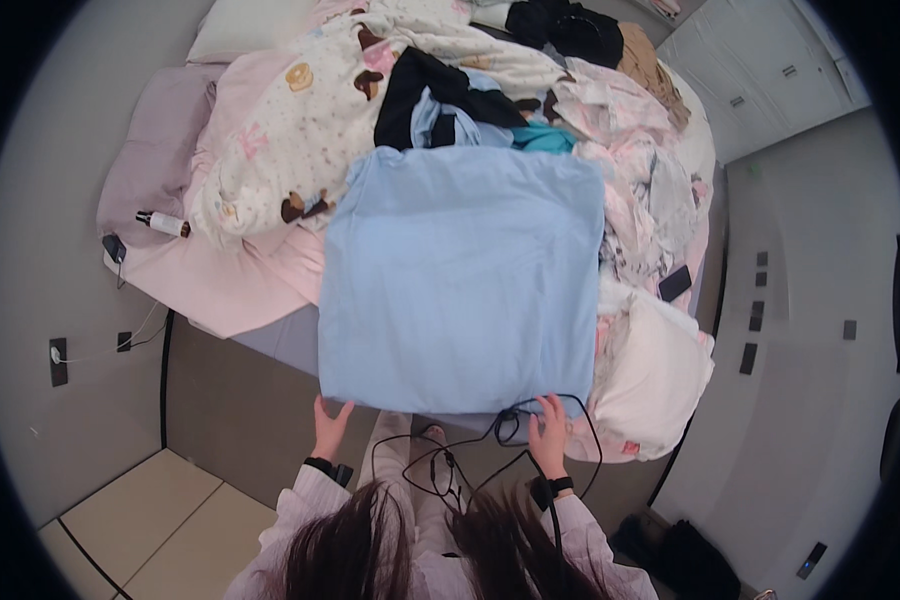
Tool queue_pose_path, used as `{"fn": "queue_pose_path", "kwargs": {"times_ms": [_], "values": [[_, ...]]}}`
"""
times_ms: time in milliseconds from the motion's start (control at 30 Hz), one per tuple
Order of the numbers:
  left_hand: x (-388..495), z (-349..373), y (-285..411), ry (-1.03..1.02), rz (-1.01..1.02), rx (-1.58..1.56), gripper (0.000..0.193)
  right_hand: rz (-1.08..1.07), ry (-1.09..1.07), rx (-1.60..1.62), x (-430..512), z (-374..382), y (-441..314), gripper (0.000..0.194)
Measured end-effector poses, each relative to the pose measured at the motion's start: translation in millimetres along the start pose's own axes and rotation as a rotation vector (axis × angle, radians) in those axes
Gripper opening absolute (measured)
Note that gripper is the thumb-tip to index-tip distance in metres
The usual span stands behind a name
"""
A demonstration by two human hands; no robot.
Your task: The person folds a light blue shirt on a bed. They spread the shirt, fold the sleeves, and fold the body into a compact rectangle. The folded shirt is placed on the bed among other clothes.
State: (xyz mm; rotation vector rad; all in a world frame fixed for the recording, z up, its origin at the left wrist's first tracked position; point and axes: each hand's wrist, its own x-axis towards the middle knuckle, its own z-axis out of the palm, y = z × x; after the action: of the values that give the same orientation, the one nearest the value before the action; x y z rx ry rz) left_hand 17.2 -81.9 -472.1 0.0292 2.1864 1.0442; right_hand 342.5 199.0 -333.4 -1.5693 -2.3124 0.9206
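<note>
A light blue piece of fabric, laid out as a rough square, covers the front middle of the bed. My left hand is at its near left corner, thumb and fingers apart, fingertips at the hem. Near the right end of the same hem is my right hand, its fingers spread and touching the cloth. A thin black cable loops around my right hand and hangs in coils before my legs. Whether any cloth is pinched under the fingertips is hidden.
Behind the fabric lie black and blue clothes and a patterned quilt. A spray bottle rests at left beside a mauve pillow. At right are a dark phone and a white pillow. Dark cloth lies on the floor.
</note>
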Motion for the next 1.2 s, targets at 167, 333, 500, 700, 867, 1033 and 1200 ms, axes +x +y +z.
{"fn": "queue_pose_path", "kwargs": {"times_ms": [167, 333, 500, 700, 867, 1033, 1200], "values": [[-1, 21, -5, 0.035, -0.118, -0.192, 0.119, -0.085, -0.453, 0.218, -62, -16, -35, 0.032], [7, 29, 16, -0.007, -0.332, -0.362, 0.126, 0.588, -0.977, 0.839, -137, -53, -56, 0.036], [24, 36, 17, 0.079, -0.412, -0.554, 0.113, 0.493, -0.488, 0.747, -124, -38, 15, 0.033], [30, 33, 19, -0.276, -0.490, -0.634, 0.080, 1.031, -0.368, 1.064, -11, 29, 77, 0.077], [13, 39, 44, -0.237, -0.417, -0.524, 0.072, 0.987, -0.269, 1.138, 24, 53, 74, 0.107], [-9, 20, 93, -0.169, -0.202, -0.377, 0.069, 0.974, -0.008, 1.105, 26, 47, 77, 0.090], [-6, -31, 141, -0.267, -0.138, -0.427, 0.071, 0.712, -0.080, 0.836, 34, -6, 77, 0.072]]}}
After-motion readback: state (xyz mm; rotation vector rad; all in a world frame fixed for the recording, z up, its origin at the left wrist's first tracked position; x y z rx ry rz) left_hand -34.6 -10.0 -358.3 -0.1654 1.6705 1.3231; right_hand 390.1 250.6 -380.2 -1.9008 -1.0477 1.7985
